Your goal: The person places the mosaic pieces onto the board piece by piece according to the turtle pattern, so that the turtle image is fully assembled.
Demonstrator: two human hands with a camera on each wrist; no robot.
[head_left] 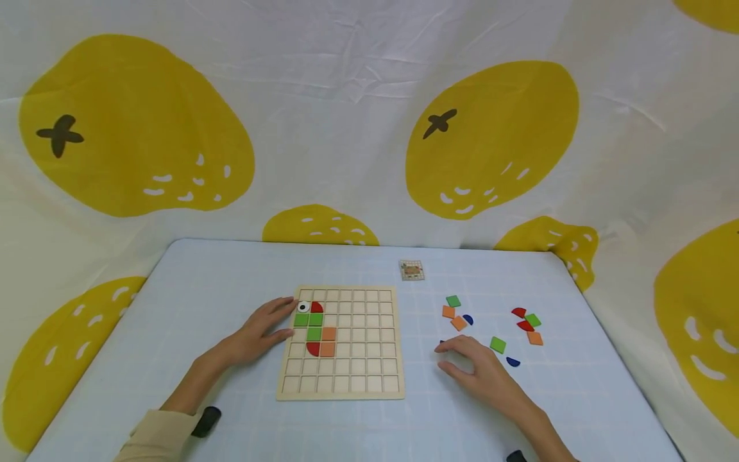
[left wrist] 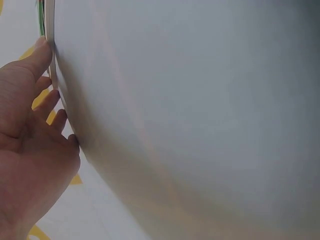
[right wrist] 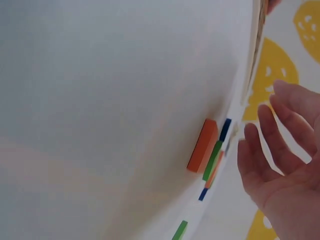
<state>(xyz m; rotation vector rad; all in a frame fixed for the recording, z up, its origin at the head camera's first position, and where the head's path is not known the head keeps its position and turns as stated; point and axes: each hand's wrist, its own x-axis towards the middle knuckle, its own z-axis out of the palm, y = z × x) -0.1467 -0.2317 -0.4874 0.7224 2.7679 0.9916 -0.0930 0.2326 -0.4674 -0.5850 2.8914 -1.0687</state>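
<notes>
Lying at the lower centre of the head view, the wooden grid board [head_left: 358, 367] bears coloured pieces [head_left: 314, 333] at upper left, its left edge touched by the relaxed left hand [head_left: 262, 330], while the empty right hand [head_left: 478, 369], fingers loosely parted, hangs near loose tiles [head_left: 498, 345] on the table [head_left: 231, 269] at lower right.

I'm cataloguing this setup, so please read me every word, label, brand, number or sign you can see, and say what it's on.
No readable words, labels, brands or numbers in any view.
Small card: a printed picture with grid lines; any writing is too small to read.
Wooden board: grid lines, no visible lettering.
Backdrop: two dark X-like marks, seemingly drawn fruit stems, not letters.
</notes>
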